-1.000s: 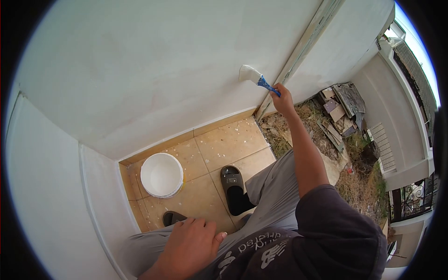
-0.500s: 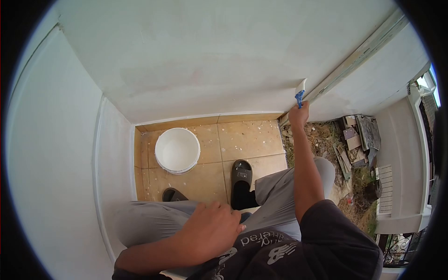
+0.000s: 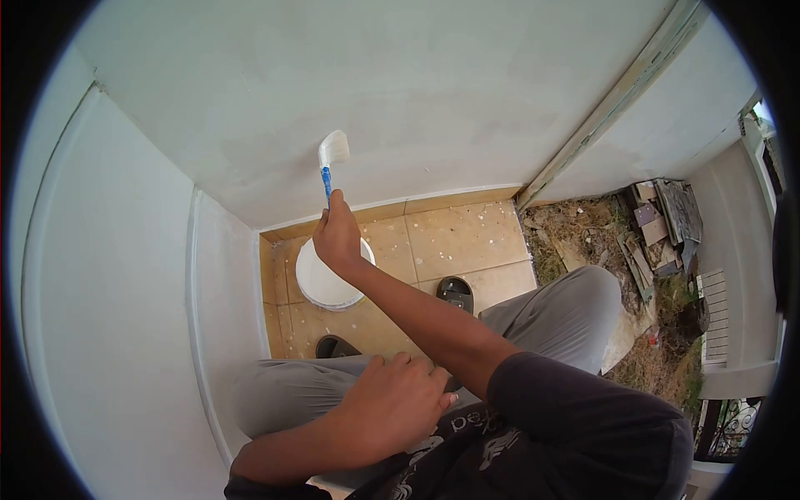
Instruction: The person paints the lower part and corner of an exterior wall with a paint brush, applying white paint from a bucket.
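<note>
My right hand (image 3: 337, 237) is closed around the blue handle of a paintbrush (image 3: 334, 150), its white-coated bristles pointing up by the pale wall (image 3: 433, 92). Below that hand a round white bucket (image 3: 329, 279) stands on the tiled floor, its upper edge partly hidden by my hand and wrist. My left hand (image 3: 400, 400) holds nothing and lies over my lap near the grey trouser leg (image 3: 300, 387), fingers loosely spread.
White side wall (image 3: 117, 275) closes in the left. Tan floor tiles (image 3: 467, 233) carry white specks. My dark slides (image 3: 456, 293) are on the tiles. At right, beyond the wall's end post (image 3: 617, 100), lie a pile of boards (image 3: 658, 221) and dry grass (image 3: 575, 233).
My right hand has swung left with the paintbrush, from beside the wall's right end to above the bucket. The left hand stays on my lap, and the view has shifted slightly.
</note>
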Demonstrator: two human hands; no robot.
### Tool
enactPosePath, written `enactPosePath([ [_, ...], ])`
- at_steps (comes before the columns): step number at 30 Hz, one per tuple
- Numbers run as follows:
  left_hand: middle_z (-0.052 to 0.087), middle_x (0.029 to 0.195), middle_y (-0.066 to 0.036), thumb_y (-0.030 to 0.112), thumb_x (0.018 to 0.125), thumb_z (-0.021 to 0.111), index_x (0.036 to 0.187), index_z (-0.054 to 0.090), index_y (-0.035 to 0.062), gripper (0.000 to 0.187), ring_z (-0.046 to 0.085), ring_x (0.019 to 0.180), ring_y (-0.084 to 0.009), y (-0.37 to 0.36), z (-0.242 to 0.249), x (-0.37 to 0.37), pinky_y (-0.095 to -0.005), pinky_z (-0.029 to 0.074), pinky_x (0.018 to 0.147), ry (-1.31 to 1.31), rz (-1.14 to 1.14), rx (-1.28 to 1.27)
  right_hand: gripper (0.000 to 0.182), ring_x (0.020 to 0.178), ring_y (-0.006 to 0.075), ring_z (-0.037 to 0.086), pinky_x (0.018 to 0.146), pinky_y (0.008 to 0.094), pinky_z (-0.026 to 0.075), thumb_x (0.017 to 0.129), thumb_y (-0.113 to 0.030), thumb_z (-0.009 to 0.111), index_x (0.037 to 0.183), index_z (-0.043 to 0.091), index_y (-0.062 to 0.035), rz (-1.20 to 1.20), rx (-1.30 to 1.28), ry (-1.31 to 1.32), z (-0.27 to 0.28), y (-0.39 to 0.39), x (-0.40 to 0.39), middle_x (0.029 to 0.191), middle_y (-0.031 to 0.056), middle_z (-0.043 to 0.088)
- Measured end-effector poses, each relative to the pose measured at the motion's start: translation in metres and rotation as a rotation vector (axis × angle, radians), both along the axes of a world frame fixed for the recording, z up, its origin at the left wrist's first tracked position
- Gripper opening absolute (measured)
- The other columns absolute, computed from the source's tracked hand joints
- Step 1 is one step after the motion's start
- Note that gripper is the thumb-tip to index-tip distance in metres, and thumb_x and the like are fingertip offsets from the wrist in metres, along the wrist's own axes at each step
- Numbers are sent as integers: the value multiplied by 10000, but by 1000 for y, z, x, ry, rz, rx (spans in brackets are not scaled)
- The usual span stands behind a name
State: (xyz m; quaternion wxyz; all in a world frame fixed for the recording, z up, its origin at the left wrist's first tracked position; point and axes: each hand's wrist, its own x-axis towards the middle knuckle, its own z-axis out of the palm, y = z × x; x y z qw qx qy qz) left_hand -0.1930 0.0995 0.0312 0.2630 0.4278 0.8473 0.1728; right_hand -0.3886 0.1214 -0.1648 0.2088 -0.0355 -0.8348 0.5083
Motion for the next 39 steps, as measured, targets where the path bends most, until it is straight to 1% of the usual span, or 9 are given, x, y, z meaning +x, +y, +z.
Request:
enactPosePath([
  [3, 628, 856, -150, 350, 988, 503, 918, 625, 20, 358, 626, 884, -328, -5, 1, -2, -455, 484, 785, -14, 21, 9, 231, 832, 441, 583, 677, 539, 456, 882, 1, 534, 1073, 407, -23, 225, 75, -195, 17, -29, 4, 898, 224, 561],
  [10, 608, 838, -166, 354, 971, 533, 884, 595, 28, 342, 606, 838, -355, -17, 2, -9, -463, 479, 750, 2, 91, 31, 237, 855, 418, 596, 691, 518, 478, 863, -24, 567, 1065, 447, -55, 584, 217, -65, 32, -31, -15, 933, 184, 582],
  [17, 604, 837, -155, 349, 976, 525, 879, 593, 34, 336, 600, 819, -349, -14, 1, -10, -458, 481, 744, 16, 65, -8, 142, 684, 389, 600, 638, 466, 445, 915, -83, 583, 1027, 509, -34, 314, -1, -87, 40, 62, -33, 732, 196, 614],
  [19, 618, 837, -155, 337, 982, 518, 895, 607, 23, 338, 620, 849, -342, -15, 2, -8, -467, 489, 740, -2, 51, -2, 113, 611, 270, 550, 608, 389, 436, 916, -63, 588, 1001, 528, -19, 229, -43, -56, 34, 112, -30, 705, 148, 586],
  [20, 625, 837, -156, 331, 985, 514, 903, 614, 18, 339, 631, 864, -339, -15, 2, -8, -472, 493, 738, -9, 45, 4, 126, 653, 334, 591, 632, 426, 447, 901, -67, 585, 1010, 531, -33, 182, -30, -58, 36, 138, -24, 703, 156, 598],
  [22, 625, 826, -151, 329, 984, 516, 899, 614, 20, 335, 630, 860, -337, -16, 1, -7, -472, 493, 733, -10, 48, 10, 111, 608, 271, 545, 600, 372, 427, 900, -51, 599, 983, 532, -21, 57, 7, -8, 33, 186, -15, 685, 142, 569],
  [33, 619, 851, -138, 342, 997, 491, 897, 623, 36, 348, 618, 868, -325, -5, 4, 3, -441, 480, 781, -6, -15, -11, 108, 659, 232, 545, 644, 398, 441, 907, -75, 579, 968, 517, -11, -597, 117, 12, 5, 351, 42, 757, 127, 574],
  [36, 628, 862, -141, 340, 999, 488, 889, 636, 33, 358, 625, 878, -322, -3, 6, 4, -442, 482, 780, 3, -32, -19, 131, 652, 197, 518, 642, 376, 436, 935, -96, 564, 996, 496, -2, -703, -88, 126, -20, 344, 44, 777, 101, 571],
  [39, 636, 850, -143, 340, 997, 493, 875, 646, 32, 366, 632, 879, -318, -2, 5, 6, -445, 485, 760, -12, -27, 16, 123, 569, 116, 481, 534, 288, 398, 965, -104, 545, 1013, 483, -9, -427, -601, -31, -46, 316, 57, 804, 84, 579],
])
